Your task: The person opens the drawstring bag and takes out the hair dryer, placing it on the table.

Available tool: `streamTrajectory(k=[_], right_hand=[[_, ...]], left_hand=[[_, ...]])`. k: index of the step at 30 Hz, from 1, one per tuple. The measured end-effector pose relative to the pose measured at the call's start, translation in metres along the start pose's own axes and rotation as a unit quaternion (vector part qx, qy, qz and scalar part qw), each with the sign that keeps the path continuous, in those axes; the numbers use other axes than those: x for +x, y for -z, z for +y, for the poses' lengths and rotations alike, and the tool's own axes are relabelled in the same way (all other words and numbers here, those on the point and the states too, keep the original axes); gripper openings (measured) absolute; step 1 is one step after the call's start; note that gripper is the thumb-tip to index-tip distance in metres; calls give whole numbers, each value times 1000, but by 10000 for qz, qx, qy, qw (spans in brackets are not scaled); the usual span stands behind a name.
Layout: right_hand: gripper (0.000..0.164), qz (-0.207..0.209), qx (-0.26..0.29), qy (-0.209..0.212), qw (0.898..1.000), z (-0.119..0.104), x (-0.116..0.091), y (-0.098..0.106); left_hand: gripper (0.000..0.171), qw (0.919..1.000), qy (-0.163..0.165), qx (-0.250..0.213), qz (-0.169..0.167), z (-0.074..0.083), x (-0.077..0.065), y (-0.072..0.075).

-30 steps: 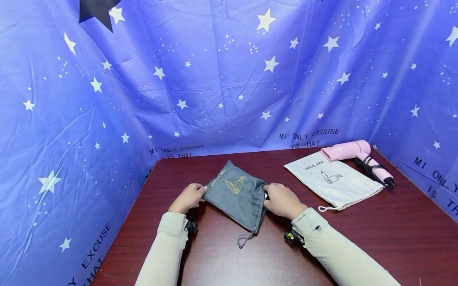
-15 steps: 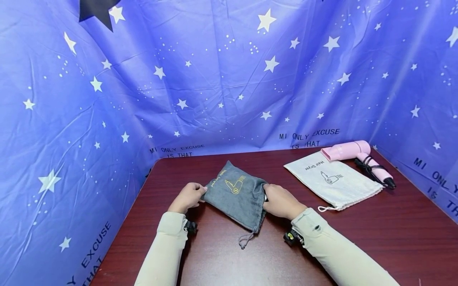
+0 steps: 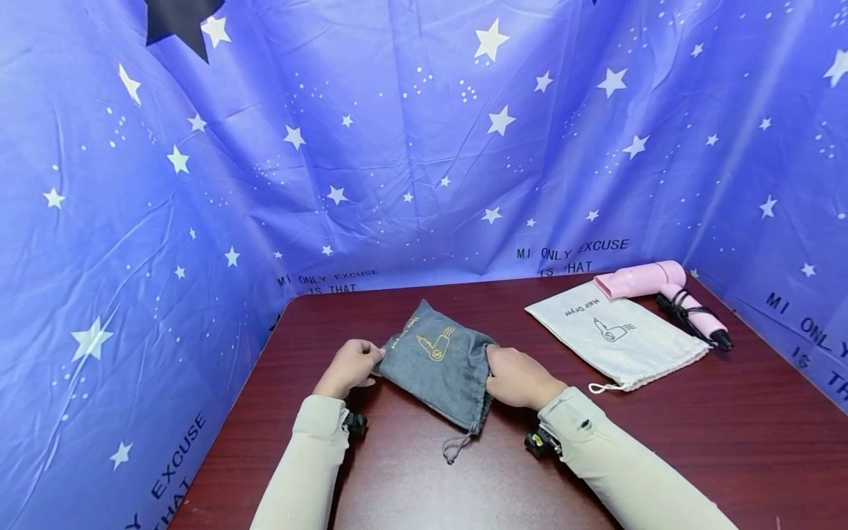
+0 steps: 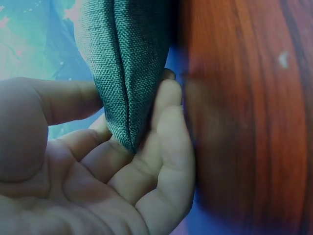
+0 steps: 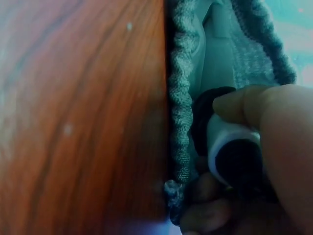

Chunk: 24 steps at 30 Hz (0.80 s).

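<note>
A grey drawstring bag (image 3: pixel 444 368) printed with a yellow hair dryer picture lies on the table, its mouth facing right. My left hand (image 3: pixel 349 368) pinches the bag's closed corner; in the left wrist view the thumb lies on one side of the seamed cloth (image 4: pixel 124 73) and the fingers on the other. At the open mouth, my right hand (image 3: pixel 523 377) grips a white, round handle (image 5: pixel 230 128) with a black end, seemingly of a hair dryer. Black cord (image 5: pixel 208 117) loops round it inside the gathered rim (image 5: pixel 181 117). The bag hides the rest of it.
On the right, a white drawstring bag (image 3: pixel 616 353) lies flat with "Hair Dryer" printed on it. A pink hair dryer (image 3: pixel 645 280) with a black cord rests partly over its far corner. Blue starry cloth (image 3: pixel 411 147) walls in the brown table (image 3: pixel 411 486).
My right hand shifts very slightly left at the grey bag's mouth, and the white sliver beside its fingers is now covered in the head view. The left hand stays on the corner.
</note>
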State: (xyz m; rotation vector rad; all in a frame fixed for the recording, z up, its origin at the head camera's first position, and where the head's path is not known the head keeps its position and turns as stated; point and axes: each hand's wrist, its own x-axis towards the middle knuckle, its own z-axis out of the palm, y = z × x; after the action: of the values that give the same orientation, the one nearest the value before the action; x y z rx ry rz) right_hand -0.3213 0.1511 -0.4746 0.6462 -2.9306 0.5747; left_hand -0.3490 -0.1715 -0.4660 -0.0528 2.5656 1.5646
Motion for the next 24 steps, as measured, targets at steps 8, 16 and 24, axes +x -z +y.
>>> streamTrajectory(k=[8,16,24], right_hand=[[11,-23,-198,-126,9997,1,0,-1],[19,43,-405,-143,9991,0,0,-1],[20,74,-585,-86,9982,0,1,0]], left_hand=[[18,9995,66,-245,-175,-3,2,1],[24,9988,141,-447,-174,-5,4,-1],[22,9993,76,-355,-56,-4,2,-2]])
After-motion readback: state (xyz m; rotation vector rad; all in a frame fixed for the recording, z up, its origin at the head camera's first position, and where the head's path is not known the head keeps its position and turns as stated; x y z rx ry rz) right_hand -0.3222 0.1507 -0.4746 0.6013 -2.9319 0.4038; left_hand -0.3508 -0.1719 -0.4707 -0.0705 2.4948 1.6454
